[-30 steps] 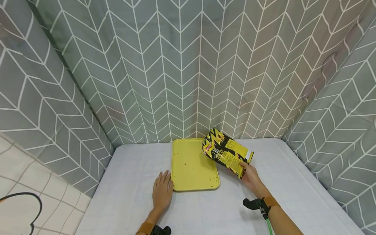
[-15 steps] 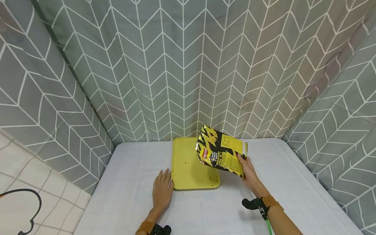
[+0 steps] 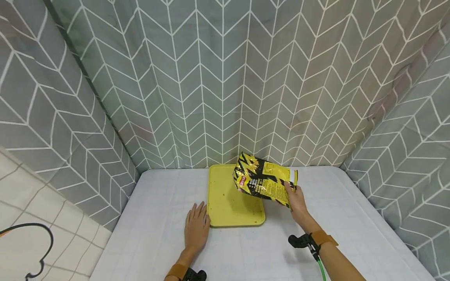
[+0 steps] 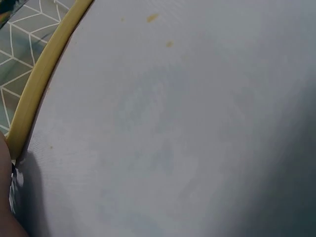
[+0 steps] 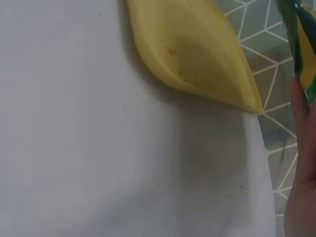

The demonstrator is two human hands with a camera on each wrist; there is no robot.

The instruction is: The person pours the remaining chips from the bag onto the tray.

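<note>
My right hand (image 3: 294, 202) grips a yellow and black snack bag (image 3: 261, 180) by its right end and holds it tilted in the air over the right side of a yellow tray (image 3: 225, 210). The tray lies flat on the table and carries a few crumbs. In the right wrist view the bag (image 5: 303, 44) shows only as an edge at the top right, above the tray's rim (image 5: 197, 54). My left hand (image 3: 197, 228) rests flat on the table, fingers straight, touching the tray's left front corner. The left wrist view shows the tray's edge (image 4: 39, 84) and bare cloth.
A pale grey cloth (image 3: 158, 218) covers the table. Grey chevron curtains (image 3: 225, 86) close it in at the back and both sides. Crumbs (image 4: 153, 18) lie on the cloth near the tray.
My right hand has lifted the snack bag and carried it slightly left over the tray, turning it more level. The left hand has stayed in place.
</note>
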